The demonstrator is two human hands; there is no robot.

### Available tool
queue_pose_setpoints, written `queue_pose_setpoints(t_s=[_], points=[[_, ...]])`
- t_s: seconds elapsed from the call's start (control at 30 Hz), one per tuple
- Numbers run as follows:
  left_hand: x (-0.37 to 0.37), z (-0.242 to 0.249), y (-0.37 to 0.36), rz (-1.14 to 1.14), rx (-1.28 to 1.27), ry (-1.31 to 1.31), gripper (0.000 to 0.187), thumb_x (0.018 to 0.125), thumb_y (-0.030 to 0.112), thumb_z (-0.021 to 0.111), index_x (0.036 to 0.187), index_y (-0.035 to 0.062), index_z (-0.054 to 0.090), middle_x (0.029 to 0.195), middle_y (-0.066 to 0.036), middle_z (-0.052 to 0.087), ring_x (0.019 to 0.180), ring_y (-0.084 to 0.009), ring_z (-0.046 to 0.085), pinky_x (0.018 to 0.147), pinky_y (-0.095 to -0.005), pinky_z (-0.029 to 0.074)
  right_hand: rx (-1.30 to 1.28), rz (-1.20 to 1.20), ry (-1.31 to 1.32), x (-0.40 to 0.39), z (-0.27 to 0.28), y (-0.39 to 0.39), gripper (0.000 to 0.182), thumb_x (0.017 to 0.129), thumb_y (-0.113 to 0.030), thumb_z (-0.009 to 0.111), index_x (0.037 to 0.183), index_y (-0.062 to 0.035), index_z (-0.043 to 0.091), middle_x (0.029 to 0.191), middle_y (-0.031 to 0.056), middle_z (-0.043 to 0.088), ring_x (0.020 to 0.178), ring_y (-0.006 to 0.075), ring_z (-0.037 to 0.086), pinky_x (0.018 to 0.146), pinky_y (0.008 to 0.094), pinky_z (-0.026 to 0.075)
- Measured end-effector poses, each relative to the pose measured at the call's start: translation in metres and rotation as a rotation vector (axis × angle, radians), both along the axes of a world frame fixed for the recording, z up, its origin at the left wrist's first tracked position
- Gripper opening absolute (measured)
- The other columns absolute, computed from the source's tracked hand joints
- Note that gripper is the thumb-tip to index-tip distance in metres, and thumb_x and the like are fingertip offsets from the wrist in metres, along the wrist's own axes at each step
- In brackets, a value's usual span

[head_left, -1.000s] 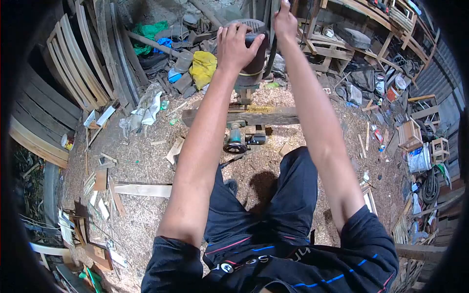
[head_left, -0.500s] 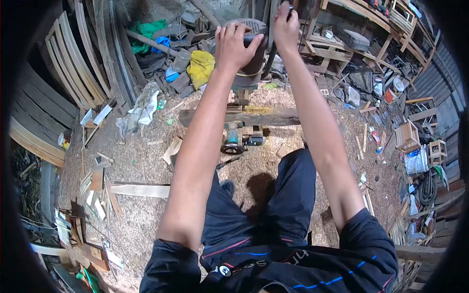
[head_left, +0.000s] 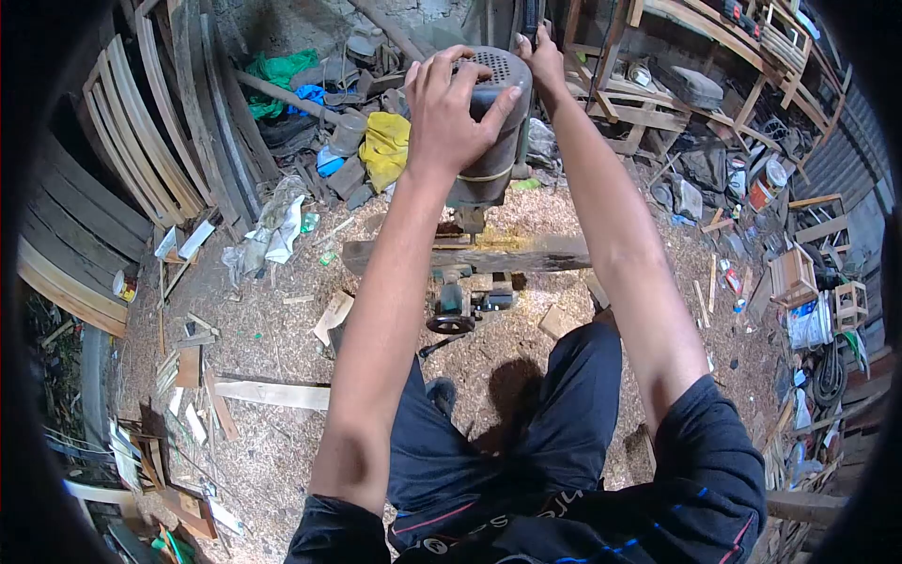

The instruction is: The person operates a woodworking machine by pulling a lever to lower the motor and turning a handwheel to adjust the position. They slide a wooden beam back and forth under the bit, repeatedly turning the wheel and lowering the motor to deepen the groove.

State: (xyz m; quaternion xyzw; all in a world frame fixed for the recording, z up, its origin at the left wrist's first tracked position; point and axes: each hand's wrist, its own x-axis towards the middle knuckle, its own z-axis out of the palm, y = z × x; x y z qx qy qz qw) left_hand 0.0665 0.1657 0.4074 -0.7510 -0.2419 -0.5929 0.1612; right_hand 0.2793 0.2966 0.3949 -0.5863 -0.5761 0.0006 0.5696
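Observation:
A grey cylindrical motor housing (head_left: 492, 141) with a perforated top stands upright at the upper middle. My left hand (head_left: 453, 108) grips its upper left side, fingers bent over the top rim and thumb across the front. To the right of the housing, my right hand (head_left: 545, 68) is closed beside a dark upright post; what its fingers wrap round is too hidden to name. Below the housing, a drill bit or spindle points down at a rough wooden beam (head_left: 554, 258) lying crosswise. Under the beam is a metal vise-like part with a round handwheel (head_left: 451, 323).
Wood shavings cover the floor (head_left: 272, 451). Curved boards (head_left: 141, 132) lean at the left. A yellow bag (head_left: 385, 150) and rubble lie behind. Wooden frames (head_left: 648, 103) stand at the back right, with a small stool (head_left: 792, 277) and buckets at the right.
My right hand has come down and slightly left, nearer the housing. My left hand stays on the housing, its fingers a little more spread. The view has shifted slightly.

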Motion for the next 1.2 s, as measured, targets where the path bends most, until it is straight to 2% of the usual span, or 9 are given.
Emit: queue_pose_setpoints(t_s=[0.4,0.5,0.6,0.7,0.83,0.87,0.97,1.1,1.2], points=[[0.005,0.014,-0.007,-0.002,-0.027,0.023,0.030,0.079,0.032,0.071,0.094,0.0067,0.065,0.114,-0.014,0.057,0.111,-0.0329,0.053,0.099,-0.0456,0.034,-0.222,-0.044,-0.113,0.023,-0.016,0.046,0.067,0.092,-0.025,0.054,0.144,0.0050,0.023,0.102,0.0344,0.061,0.099,0.0476,0.060,0.086,0.0505,0.048],[0.004,0.014,-0.008,-0.002,-0.054,0.019,0.030,0.080,0.033,0.070,0.094,0.0071,0.066,0.114,-0.013,0.058,0.110,-0.0323,0.053,0.099,-0.0453,0.034,-0.271,0.164,0.092,0.032,-0.030,0.044,0.058,0.098,-0.034,0.042,0.140,0.0043,0.030,0.102,0.0342,0.062,0.101,0.0472,0.059,0.084,0.0502,0.047],[0.002,0.015,-0.012,0.022,-0.075,0.028,0.031,0.080,0.034,0.070,0.095,0.0067,0.067,0.114,-0.013,0.058,0.111,-0.0318,0.053,0.100,-0.0446,0.034,-0.334,0.009,0.080,0.019,-0.033,0.012,0.046,0.099,-0.028,0.037,0.141,-0.0089,0.038,0.106,0.0327,0.061,0.106,0.0451,0.058,0.087,0.0502,0.046],[-0.004,0.015,-0.016,-0.007,-0.114,0.024,0.031,0.081,0.034,0.070,0.094,0.0061,0.067,0.114,-0.014,0.058,0.111,-0.0318,0.053,0.100,-0.0431,0.035,-0.371,-0.085,-0.191,0.014,-0.053,-0.003,0.046,0.094,-0.017,0.046,0.139,-0.0115,0.043,0.106,0.0305,0.062,0.103,0.0423,0.060,0.087,0.0505,0.048],[-0.023,-0.002,-0.033,-0.058,-0.162,-0.016,0.051,0.083,0.027,0.068,0.126,0.0037,0.054,0.133,-0.019,0.049,0.125,-0.0365,0.045,0.108,-0.0440,0.031,-0.267,-0.039,-0.247,0.006,-0.114,-0.061,0.042,0.091,-0.017,0.053,0.132,-0.0050,0.051,0.102,0.0281,0.064,0.098,0.0407,0.064,0.084,0.0471,0.050],[-0.035,-0.017,-0.038,-0.039,-0.187,-0.008,0.059,0.085,0.022,0.066,0.135,0.0015,0.043,0.140,-0.020,0.043,0.132,-0.0367,0.038,0.111,-0.0433,0.029,-0.151,-0.040,-0.137,-0.013,-0.130,-0.113,0.041,0.091,-0.019,0.054,0.129,-0.0031,0.053,0.101,0.0273,0.065,0.097,0.0400,0.064,0.083,0.0458,0.050],[-0.086,-0.134,-0.075,0.014,-0.506,-0.274,0.048,0.083,0.011,0.063,0.128,0.0012,0.048,0.130,-0.021,0.049,0.123,-0.0373,0.046,0.103,-0.0423,0.038,-0.062,-0.010,0.056,-0.049,-0.237,-0.194,0.038,0.090,-0.021,0.059,0.119,0.0032,0.058,0.096,0.0242,0.066,0.091,0.0371,0.066,0.076,0.0404,0.051],[-0.129,-0.280,-0.122,0.181,-0.908,-0.289,0.034,0.082,0.009,0.063,0.115,0.0003,0.056,0.113,-0.022,0.060,0.108,-0.0371,0.057,0.096,-0.0416,0.043,-0.598,0.220,0.156,-0.088,-0.376,-0.287,0.038,0.087,-0.020,0.062,0.118,0.0025,0.058,0.089,0.0231,0.066,0.084,0.0361,0.066,0.075,0.0403,0.051],[-0.143,-0.362,-0.142,0.218,-1.072,-0.319,0.028,0.082,0.010,0.064,0.107,-0.0012,0.060,0.104,-0.019,0.064,0.102,-0.0337,0.060,0.092,-0.0393,0.046,-0.842,0.230,0.005,-0.134,-0.401,-0.323,0.047,0.083,-0.024,0.064,0.120,0.0041,0.056,0.092,0.0268,0.066,0.088,0.0395,0.065,0.079,0.0441,0.051]])
